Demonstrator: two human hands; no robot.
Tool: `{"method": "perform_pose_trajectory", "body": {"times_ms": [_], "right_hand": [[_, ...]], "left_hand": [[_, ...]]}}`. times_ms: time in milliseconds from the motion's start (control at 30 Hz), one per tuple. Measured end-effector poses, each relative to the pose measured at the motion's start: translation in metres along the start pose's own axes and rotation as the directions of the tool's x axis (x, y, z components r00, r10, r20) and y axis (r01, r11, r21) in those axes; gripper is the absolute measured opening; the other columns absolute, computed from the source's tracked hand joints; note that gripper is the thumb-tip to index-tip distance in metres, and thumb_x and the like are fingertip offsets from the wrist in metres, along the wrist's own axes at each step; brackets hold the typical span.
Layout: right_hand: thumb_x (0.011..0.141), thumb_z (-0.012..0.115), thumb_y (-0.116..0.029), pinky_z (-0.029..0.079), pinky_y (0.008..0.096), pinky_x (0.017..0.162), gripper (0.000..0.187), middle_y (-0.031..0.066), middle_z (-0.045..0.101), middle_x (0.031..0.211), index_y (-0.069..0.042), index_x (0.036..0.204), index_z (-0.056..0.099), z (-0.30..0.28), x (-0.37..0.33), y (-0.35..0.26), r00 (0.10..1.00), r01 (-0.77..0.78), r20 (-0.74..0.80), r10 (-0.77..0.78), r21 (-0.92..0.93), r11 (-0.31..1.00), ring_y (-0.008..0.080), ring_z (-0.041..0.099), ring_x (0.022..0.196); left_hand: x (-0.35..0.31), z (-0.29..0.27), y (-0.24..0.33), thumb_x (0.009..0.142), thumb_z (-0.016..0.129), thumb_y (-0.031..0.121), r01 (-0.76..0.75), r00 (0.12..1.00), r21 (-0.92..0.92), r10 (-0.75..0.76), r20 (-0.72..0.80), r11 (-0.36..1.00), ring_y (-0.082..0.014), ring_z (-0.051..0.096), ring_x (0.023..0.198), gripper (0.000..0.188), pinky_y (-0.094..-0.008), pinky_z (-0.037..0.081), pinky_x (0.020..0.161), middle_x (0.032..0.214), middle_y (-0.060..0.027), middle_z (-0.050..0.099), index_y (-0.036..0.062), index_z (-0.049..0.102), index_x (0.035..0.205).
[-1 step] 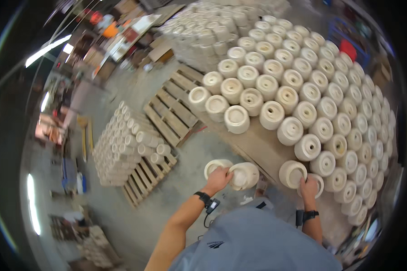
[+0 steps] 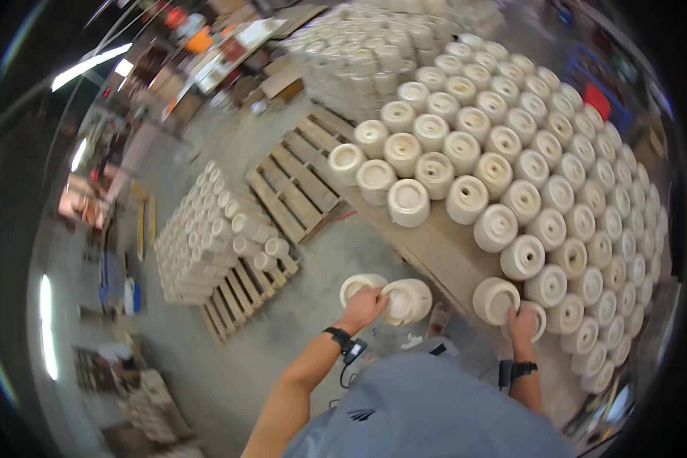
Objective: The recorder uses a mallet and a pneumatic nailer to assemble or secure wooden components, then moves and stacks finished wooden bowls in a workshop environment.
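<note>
My left hand (image 2: 365, 307) grips two cream, round plaster-like moulds side by side, its closed fingers where their rims meet. The left mould (image 2: 351, 287) and the right mould (image 2: 409, 303) hang over the floor, both with hollowed tops. At the near edge of the brown board, my right hand (image 2: 522, 322) is closed on the rims of two similar moulds. One larger mould (image 2: 487, 298) lies left of its fingers; the other mould (image 2: 540, 325) is partly hidden behind them. Whether the right pair rests on the board, I cannot tell.
Rows of matching moulds (image 2: 523, 256) cover the brown board (image 2: 420, 243) on the right. Left of it lies a bare wooden pallet (image 2: 290, 195). Farther left, another pallet (image 2: 244, 294) bears stacked moulds (image 2: 206, 240). Wrapped stacks (image 2: 343, 57) stand behind.
The whole view has shifted slightly. My left hand and its two moulds sit a little farther left, away from the board. My right hand keeps its grip, nearly in place.
</note>
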State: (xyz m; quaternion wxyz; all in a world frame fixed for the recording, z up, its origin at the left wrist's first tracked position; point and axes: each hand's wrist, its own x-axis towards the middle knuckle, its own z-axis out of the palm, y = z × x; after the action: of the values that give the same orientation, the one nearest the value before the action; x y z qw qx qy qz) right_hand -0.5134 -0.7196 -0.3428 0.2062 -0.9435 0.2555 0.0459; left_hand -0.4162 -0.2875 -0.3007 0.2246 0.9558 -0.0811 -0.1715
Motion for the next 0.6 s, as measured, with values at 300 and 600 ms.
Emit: {"method": "perform_pose_trajectory", "body": {"times_ms": [300, 600], "right_hand": [[0.084, 0.06, -0.038, 0.048, 0.051, 0.077, 0.038, 0.0251, 0.066, 0.086, -0.002, 0.09, 0.068, 0.041, -0.066, -0.054, 0.978, 0.208, 0.09, -0.19, -0.291, 0.934, 0.0427, 0.064, 0.086], [0.076, 0.061, -0.038, 0.05, 0.0478, 0.077, 0.042, 0.0249, 0.068, 0.088, 0.0, 0.089, 0.071, 0.172, -0.124, -0.201, 0.853, 0.402, 0.445, -0.273, -0.225, 0.888, 0.0422, 0.066, 0.084]], "left_hand": [[-0.236, 0.032, -0.218, 0.09, 0.049, 0.042, 0.536, 0.815, -0.123, -0.55, -0.179, 0.835, -0.0383, 0.062, 0.092, 0.041, -0.0483, 0.05, 0.082, 0.099, -0.0239, 0.064, 0.0099, 0.069, 0.105], [-0.471, 0.141, -0.379, 0.09, 0.048, 0.041, 0.823, 0.443, -0.346, -0.89, -0.107, 0.451, -0.0389, 0.063, 0.096, 0.044, -0.0492, 0.049, 0.086, 0.099, -0.0235, 0.067, 0.004, 0.069, 0.101]]}}
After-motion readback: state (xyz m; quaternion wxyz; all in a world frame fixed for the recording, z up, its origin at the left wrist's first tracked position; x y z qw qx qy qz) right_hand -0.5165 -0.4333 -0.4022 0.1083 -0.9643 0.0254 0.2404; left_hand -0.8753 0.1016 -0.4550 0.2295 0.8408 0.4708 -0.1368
